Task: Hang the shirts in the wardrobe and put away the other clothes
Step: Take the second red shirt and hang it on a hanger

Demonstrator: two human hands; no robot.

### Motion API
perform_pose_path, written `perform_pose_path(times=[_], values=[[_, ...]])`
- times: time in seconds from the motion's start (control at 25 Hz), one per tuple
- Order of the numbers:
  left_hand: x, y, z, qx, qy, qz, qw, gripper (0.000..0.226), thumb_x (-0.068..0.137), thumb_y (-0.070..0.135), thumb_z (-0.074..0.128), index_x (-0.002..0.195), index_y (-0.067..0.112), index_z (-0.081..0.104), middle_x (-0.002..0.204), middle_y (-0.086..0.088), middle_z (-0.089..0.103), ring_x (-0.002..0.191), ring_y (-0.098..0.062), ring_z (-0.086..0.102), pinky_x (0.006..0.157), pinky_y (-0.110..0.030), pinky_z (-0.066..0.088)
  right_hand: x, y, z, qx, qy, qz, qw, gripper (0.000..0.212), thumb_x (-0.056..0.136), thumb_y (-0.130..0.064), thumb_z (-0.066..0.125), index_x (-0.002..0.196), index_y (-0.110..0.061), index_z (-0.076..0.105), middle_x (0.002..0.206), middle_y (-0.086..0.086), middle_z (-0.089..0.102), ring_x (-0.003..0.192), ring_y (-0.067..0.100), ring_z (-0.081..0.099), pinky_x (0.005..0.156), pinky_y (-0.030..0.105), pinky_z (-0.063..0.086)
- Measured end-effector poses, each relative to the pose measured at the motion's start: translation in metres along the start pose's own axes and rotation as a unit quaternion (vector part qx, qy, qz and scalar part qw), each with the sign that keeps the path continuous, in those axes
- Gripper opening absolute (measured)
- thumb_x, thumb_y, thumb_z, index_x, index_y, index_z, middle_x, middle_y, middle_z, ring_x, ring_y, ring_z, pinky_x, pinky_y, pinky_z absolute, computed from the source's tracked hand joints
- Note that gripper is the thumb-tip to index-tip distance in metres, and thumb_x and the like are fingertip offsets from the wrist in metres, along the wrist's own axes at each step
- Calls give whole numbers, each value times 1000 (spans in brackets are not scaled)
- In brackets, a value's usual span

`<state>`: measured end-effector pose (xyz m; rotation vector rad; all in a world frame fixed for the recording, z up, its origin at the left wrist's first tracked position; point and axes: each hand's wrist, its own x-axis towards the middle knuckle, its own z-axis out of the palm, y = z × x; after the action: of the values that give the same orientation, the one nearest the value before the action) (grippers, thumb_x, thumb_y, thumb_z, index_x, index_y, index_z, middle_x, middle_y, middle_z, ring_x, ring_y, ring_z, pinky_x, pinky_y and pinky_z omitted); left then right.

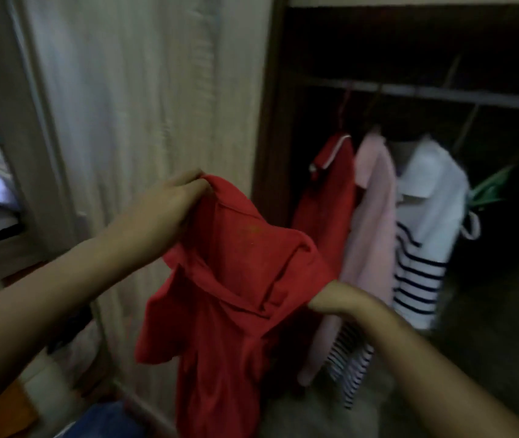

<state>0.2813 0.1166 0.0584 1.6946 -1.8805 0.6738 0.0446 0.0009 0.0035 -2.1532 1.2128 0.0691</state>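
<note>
Two hands hold up one red polo shirt in front of the open wardrobe, near the middle of my view. The whole picture is smeared by motion, so small details are lost to me.

The person's left hand, at 10 o'clock from the shirt's middle, pinches the top edge of the fabric between the thumb and curled fingers. The right hand, at 3 o'clock, grips the other shoulder. Its fingers are buried in the cloth, and I see only the back of the hand and the wrist.

The shirt is soft, matte cloth with a folded collar, and one short sleeve droops at 8 o'clock. Its hem is cut off by the bottom edge. A faint yellowish mark on the chest is too blurred to read.

At 2 o'clock, inside the dark wardrobe, a grey rail carries three garments pressed side by side: a red shirt with white-edged collar, a pink shirt and a white shirt with navy stripes. Just beside the last one I see a green hanger, only partly clear.

At 11 o'clock stands a pale panel with vertical lines; I cannot tell if it is a door or a curtain. A blue cloth at 7 o'clock is cut off by the frame.
</note>
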Motion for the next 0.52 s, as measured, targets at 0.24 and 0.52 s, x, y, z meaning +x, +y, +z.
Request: perform_pose_path(times=[0.24,0.52], values=[[63,74,40,-10,-94,32,995,51,63,-7,70,111,-8,54,116,-26,52,93,-40,63,78,-34,48,-55,99,-126,198,156,-129,959,23,93,8,41,88,-2,61,79,18,64,53,7,66,52,16,54],[134,124,45,-88,-122,19,988,55,74,-8,53,123,16,57,114,-10,55,105,-28,58,89,-41,50,-28,112,-224,-4,542,-68,837,19,86,-5,54,96,-15,66,95,8,66,81,19,63,63,27,52]])
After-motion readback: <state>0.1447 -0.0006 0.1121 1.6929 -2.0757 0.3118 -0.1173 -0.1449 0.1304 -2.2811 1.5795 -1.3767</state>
